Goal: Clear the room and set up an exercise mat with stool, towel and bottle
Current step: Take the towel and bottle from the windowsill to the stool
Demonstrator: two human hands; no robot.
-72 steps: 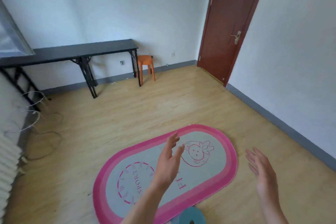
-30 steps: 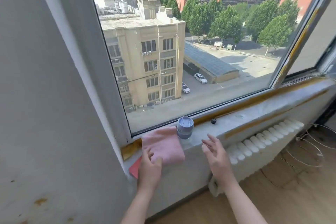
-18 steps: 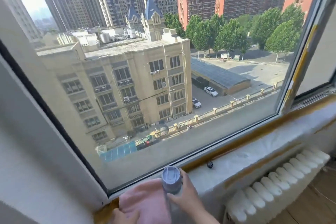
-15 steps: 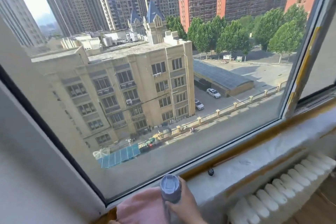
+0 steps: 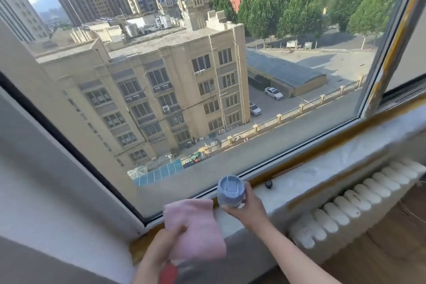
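We locate the bottle (image 5: 230, 193) at the lower centre of the head view, above the near part of the windowsill (image 5: 322, 175), with its grey-blue lid facing up toward the camera. The right hand (image 5: 247, 208) grips the bottle body just below the lid, fingers and thumb curled round it. We cannot tell whether the bottle base rests on the sill or is raised off it, since the hand and lid hide the base. Just left of the bottle is the pink towel (image 5: 193, 228), folded, extending from the window frame over the front edge of the sill. The left hand (image 5: 161, 246) holds the towel at its near left edge, fingers curled into the cloth; motion blur hides the exact finger placement. A red item (image 5: 168, 272) shows below the towel beside the left wrist; we cannot identify it. To the right of the bottle, a small black round object (image 5: 268, 183) sits on the sill close to the glass. Under the sill, a white ribbed radiator (image 5: 355, 200) runs toward the right edge, and wooden floor (image 5: 380, 256) shows beneath it. Through the window pane (image 5: 299, 122) we see a beige multi-storey building (image 5: 161, 80), parked white cars (image 5: 273, 93), green trees and tall apartment blocks.
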